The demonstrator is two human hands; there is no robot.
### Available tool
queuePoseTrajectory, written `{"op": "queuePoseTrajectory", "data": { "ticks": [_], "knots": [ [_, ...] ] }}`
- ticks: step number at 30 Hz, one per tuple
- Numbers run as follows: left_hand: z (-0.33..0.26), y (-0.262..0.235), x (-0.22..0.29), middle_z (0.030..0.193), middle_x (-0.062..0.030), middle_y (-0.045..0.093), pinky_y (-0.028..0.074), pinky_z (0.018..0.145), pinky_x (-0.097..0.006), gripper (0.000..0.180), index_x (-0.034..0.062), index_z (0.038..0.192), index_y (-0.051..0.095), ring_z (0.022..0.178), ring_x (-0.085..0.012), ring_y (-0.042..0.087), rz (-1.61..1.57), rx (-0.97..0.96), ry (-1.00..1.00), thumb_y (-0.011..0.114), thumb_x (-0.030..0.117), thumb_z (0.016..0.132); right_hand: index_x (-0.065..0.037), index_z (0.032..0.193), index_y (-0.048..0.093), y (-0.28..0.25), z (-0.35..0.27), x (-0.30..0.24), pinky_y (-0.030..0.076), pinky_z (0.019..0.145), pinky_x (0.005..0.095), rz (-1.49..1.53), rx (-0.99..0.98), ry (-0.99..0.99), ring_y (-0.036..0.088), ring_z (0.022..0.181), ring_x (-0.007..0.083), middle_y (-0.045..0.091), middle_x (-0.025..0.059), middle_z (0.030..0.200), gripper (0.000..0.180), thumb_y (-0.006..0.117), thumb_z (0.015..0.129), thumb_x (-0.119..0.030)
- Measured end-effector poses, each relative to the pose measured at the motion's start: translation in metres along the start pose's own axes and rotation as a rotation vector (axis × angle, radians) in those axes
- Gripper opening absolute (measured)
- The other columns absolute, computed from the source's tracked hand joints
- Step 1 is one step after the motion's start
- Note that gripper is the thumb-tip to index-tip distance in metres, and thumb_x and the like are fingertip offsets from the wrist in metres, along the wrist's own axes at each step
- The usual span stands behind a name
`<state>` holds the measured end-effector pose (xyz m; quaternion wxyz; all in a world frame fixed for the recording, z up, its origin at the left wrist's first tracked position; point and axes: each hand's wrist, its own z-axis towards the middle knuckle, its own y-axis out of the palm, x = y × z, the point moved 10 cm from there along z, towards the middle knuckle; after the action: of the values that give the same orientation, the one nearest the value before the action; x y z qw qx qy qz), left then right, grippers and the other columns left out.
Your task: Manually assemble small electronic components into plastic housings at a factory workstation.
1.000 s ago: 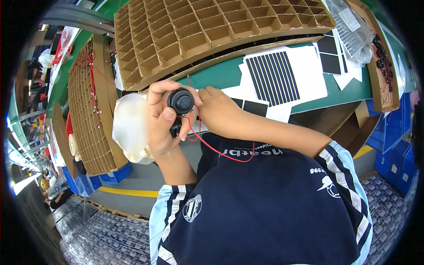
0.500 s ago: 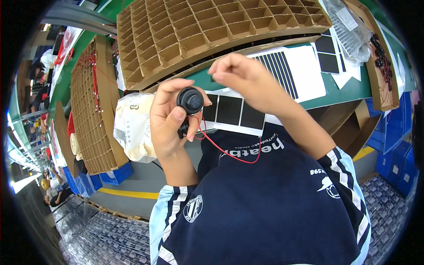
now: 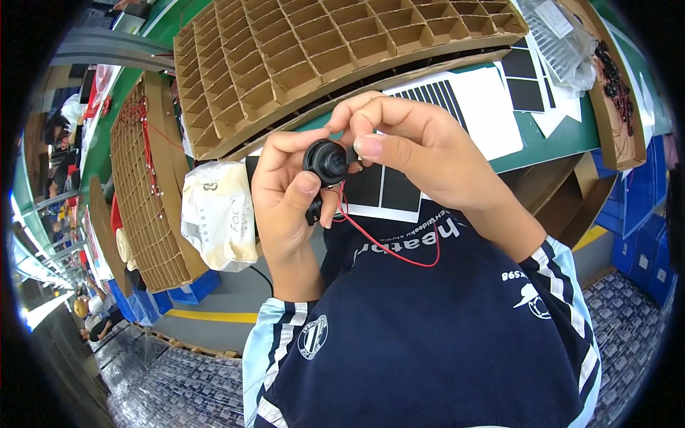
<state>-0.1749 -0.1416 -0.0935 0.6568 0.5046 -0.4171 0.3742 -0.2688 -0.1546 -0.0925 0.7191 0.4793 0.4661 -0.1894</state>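
Observation:
My left hand grips a small round black part between thumb and fingers, held up in front of my chest. A thin red wire hangs from it in a loop over my dark shirt. My right hand is at the part's right side, its thumb and forefinger pinched on a small black piece against it. Just beyond both hands lies a white sheet with black rectangular pads on the green table edge.
A cardboard grid tray with many empty cells lies ahead on the green table. Another grid tray with red wires stands at the left, a crumpled white bag beside it. At the right, a cardboard box holds black parts; blue crates stand below.
My right hand, which had lifted away toward the table, has come back to the black part and pinches at its side. My left hand has kept hold of the part.

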Motion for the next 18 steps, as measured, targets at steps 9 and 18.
{"op": "queuePoseTrajectory", "data": {
  "ticks": [9,18],
  "knots": [
    [0.0007,0.0005,-0.0047,0.067,-0.0095,0.051,0.029,0.03,-0.015,0.052,-0.0071,0.1,0.042,0.033,-0.0061,0.04,0.029,-0.003,-0.048,0.06,0.035,0.077,0.0,0.078,0.053,0.002,-0.0002,-0.0039,0.042,0.076,0.0232,-0.134,-0.043,0.001,0.051,0.085,0.0124,0.048,0.0082,0.097,0.011,0.055,0.081,-0.011],
    [-0.0011,-0.0049,-0.0052,0.069,-0.0114,0.053,0.03,0.03,-0.015,0.051,-0.007,0.099,0.044,0.036,-0.0061,0.041,0.103,0.026,-0.038,0.063,0.033,0.075,-0.003,0.083,0.051,-0.0019,-0.0008,0.0027,0.041,0.068,0.0211,-0.195,-0.052,-0.044,0.05,0.079,0.0096,0.047,0.0049,0.093,0.013,0.059,0.079,-0.012]
  ]
}}
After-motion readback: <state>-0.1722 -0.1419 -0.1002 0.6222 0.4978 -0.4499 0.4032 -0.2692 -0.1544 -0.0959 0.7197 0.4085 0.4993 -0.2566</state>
